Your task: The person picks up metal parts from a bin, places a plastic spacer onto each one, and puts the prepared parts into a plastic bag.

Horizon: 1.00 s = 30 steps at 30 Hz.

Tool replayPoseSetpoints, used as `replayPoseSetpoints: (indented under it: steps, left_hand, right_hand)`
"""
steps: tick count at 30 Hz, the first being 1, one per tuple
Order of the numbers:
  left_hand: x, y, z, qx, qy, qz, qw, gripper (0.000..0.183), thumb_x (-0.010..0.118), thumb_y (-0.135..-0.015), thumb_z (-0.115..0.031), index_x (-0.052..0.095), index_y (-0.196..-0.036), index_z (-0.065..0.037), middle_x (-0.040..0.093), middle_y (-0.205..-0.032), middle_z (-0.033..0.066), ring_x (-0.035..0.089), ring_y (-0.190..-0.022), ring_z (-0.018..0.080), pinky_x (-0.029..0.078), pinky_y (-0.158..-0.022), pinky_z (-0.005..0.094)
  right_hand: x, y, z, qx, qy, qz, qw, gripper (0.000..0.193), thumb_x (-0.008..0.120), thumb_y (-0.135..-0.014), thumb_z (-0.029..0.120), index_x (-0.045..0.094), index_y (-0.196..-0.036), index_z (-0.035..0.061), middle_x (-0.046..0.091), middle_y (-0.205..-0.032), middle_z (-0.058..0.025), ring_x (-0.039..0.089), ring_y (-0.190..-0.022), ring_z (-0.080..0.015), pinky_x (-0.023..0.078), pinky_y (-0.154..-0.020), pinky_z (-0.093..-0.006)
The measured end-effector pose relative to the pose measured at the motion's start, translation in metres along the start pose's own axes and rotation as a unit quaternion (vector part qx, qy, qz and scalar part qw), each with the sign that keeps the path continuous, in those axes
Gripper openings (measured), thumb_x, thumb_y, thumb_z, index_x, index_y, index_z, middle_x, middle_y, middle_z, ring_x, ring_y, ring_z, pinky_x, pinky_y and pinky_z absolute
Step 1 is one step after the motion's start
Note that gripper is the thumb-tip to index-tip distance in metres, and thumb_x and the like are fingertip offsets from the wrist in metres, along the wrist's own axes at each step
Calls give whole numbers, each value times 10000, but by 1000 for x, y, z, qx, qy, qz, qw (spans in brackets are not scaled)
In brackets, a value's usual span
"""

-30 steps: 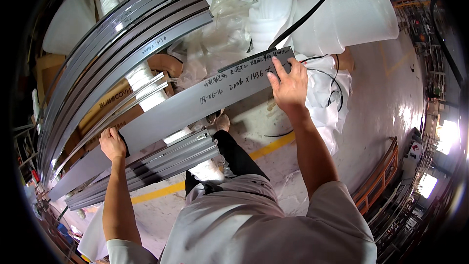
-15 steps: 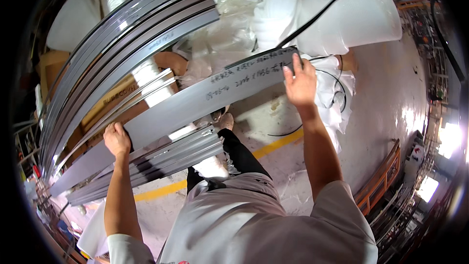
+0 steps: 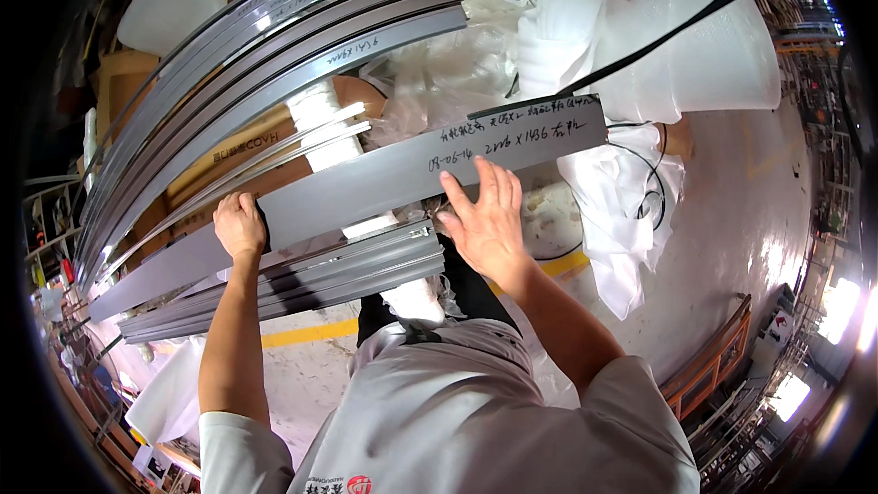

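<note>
A long flat grey metal profile (image 3: 366,185) with dark handwriting lies slantwise in front of me. My left hand (image 3: 240,224) is closed over it toward its left part, fingers wrapped on the far edge. Over the near edge of its right half, my right hand (image 3: 485,224) is spread open, fingertips at the surface beside the writing. Whether they press on it I cannot tell. Thin bright metal strips (image 3: 302,139) run along its far side. Nearer my body lies a bundle of grey profiles (image 3: 347,274).
Several more long profiles (image 3: 366,49) lie side by side beyond. A cardboard box (image 3: 219,160) shows beneath them. White foam wrap (image 3: 722,64) stands at the far right, crossed by a black strap (image 3: 631,62). A yellow line (image 3: 311,333) marks the floor; an orange frame (image 3: 709,366) stands right.
My right hand has left the profile's right end and moved left and nearer to me, over its writing. My left hand stays closed on the profile. The whole view has shifted slightly.
</note>
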<state>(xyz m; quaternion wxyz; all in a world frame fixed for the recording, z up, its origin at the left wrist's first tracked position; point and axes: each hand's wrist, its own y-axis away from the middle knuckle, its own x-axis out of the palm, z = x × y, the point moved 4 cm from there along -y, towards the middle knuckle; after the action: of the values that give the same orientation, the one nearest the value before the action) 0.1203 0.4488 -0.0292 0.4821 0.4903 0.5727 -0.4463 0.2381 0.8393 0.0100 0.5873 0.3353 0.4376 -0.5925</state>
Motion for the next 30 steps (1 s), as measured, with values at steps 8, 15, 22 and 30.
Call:
replayPoseSetpoints:
  steps: [8,15,22,30]
  left_hand:
    - [1,0,5,-14,13,1,1000,390,416,-970,-300,648,-861,-5,656,-966,216,591,-942,426,465,-845,488]
    - [4,-1,6,0,4,6,1000,395,410,-986,-313,643,-870,-15,654,-983,199,582,-958,417,459,-858,484]
    - [9,0,12,0,-11,10,1000,393,401,-991,-306,645,-875,-20,653,-979,194,579,-962,415,457,-862,484]
    - [8,0,11,-11,-16,0,1000,404,391,-989,-306,650,-876,-16,654,-976,205,585,-949,417,461,-847,488]
  right_hand:
    - [-13,7,-53,33,69,-60,995,447,685,-862,310,637,-1289,186,481,-1346,-221,433,-1243,-393,301,-1074,-552]
    - [-35,11,-93,70,118,-120,983,432,705,-836,249,666,-1257,164,512,-1303,-207,475,-1198,-390,353,-1026,-527]
    - [-40,18,-115,67,133,-137,979,423,692,-859,187,652,-1273,107,512,-1302,-230,486,-1194,-405,365,-1034,-514]
    - [-49,23,-143,101,147,-165,970,373,659,-877,226,682,-1232,114,523,-1281,-227,492,-1188,-402,374,-1026,-524]
